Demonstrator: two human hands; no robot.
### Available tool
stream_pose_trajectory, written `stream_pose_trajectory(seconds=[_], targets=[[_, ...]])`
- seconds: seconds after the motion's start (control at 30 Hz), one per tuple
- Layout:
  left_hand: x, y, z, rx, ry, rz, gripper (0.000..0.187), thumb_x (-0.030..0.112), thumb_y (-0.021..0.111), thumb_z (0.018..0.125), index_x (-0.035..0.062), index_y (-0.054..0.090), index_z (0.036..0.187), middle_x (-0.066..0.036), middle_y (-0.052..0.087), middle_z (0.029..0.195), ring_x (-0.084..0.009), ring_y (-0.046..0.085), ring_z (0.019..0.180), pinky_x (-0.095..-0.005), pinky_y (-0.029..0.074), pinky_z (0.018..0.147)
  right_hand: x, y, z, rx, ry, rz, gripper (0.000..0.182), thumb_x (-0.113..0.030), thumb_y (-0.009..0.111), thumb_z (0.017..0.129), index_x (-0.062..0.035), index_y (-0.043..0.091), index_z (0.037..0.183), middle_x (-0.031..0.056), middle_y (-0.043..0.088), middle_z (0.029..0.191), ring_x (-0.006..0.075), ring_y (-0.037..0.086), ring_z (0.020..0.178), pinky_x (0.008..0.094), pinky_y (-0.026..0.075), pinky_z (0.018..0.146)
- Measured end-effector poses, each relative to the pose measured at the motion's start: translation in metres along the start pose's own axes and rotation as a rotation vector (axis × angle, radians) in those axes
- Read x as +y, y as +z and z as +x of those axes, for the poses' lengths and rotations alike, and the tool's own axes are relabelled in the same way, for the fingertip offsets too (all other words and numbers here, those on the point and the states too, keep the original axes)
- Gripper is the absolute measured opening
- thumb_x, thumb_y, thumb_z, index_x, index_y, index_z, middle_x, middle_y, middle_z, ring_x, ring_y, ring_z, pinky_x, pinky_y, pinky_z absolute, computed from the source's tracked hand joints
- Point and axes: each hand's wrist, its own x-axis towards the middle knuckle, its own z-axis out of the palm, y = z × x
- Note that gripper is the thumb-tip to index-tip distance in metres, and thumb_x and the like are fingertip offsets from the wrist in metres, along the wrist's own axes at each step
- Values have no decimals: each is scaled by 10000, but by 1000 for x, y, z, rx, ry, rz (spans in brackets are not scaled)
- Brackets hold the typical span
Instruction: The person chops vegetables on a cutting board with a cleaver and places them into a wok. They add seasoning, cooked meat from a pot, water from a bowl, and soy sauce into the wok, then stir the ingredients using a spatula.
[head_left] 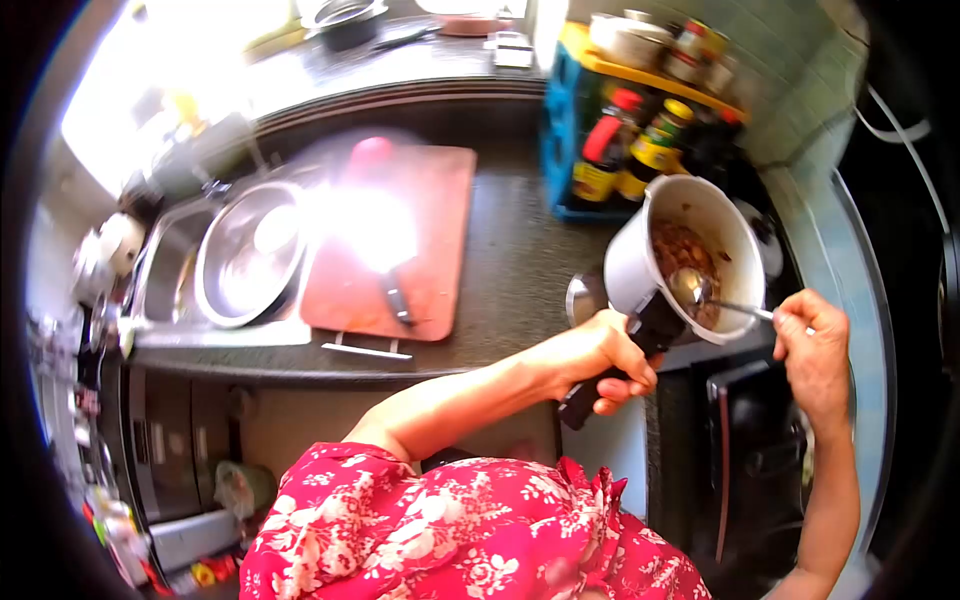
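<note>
My left hand [612,358] is wrapped round the black handle [580,402] of a light grey cooking pot [630,262]. The pot tilts so its mouth faces up and towards the right. Inside lies chunky reddish-brown food [682,252]. My right hand [815,350], at the pot's right side, pinches the thin end of a metal spoon [690,286]. The spoon's bowl is inside the pot, at the food. Part of the pot's underside is hidden behind my left hand and the handle.
Behind the pot stands a blue and yellow crate [563,150] with sauce bottles [655,148]. On the dark counter [515,240] lies a reddish cutting board [440,220] with a black-handled knife [397,298]. A metal basin [215,265] sits at the sink, left. Glare hides part of the board.
</note>
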Motion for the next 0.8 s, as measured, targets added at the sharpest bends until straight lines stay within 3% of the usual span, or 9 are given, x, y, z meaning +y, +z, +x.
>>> stream_pose_trajectory(seconds=[0.03,0.1,0.17,0.2,0.23,0.3,0.5,0.63,0.8], targets=[[4,-6,-16,38,34,2,218,-11,611,691,-10,443,831,-84,485,591,-71,369,355,-256,347,315,-11,18,4,-69,6,-6,107,-41,529,817,9,560,729,2,473,533,53,459,507,222,362,469],[-5,-23,-6,92,29,11,185,-19,612,686,-6,450,773,-85,488,582,-77,376,356,-262,352,319,-4,32,8,-166,-86,-345,147,-143,600,815,0,579,843,144,544,612,304,557,564,358,428,557],[1,-48,-27,120,46,-15,171,-24,612,687,-3,453,745,-83,492,581,-77,382,360,-261,355,324,-43,45,5,-256,-187,-656,275,-177,633,779,1,567,977,191,585,770,383,561,726,406,438,668],[7,-59,-44,131,52,-20,168,-27,611,688,-3,455,746,-80,492,582,-76,383,362,-262,356,328,-67,53,-1,-199,-209,-626,401,-163,655,743,29,526,1070,195,588,904,358,567,831,410,437,737],[13,-73,-62,139,59,-25,166,-30,609,689,-3,457,748,-78,492,583,-75,383,364,-263,357,331,-84,64,-6,-86,-477,-629,411,-109,659,728,68,517,1072,223,566,987,386,555,871,414,439,766],[19,-91,-82,167,66,-12,162,-22,607,693,-1,460,758,-72,489,579,-74,385,369,-258,358,339,-105,70,-18,-49,-539,-520,419,-68,657,726,73,513,1094,242,558,1013,413,551,869,425,446,776],[-6,-133,-58,179,66,-32,181,20,637,693,9,486,793,-44,465,561,-80,408,388,-259,357,353,-52,92,-74,-184,-401,-201,366,18,687,689,41,560,1031,199,587,944,286,592,674,332,496,585],[-10,-147,-51,218,59,-75,175,13,634,694,16,486,788,-52,468,564,-85,395,383,-265,358,351,-16,115,-95,-235,-44,-43,300,28,656,732,35,564,1016,133,598,884,164,568,634,259,472,535],[-23,-155,-39,193,99,-107,155,20,631,703,21,485,754,-39,448,528,-74,374,376,-261,348,351,47,139,-126,-193,162,167,197,4,527,819,34,564,1010,71,576,737,109,556,571,219,427,479]])
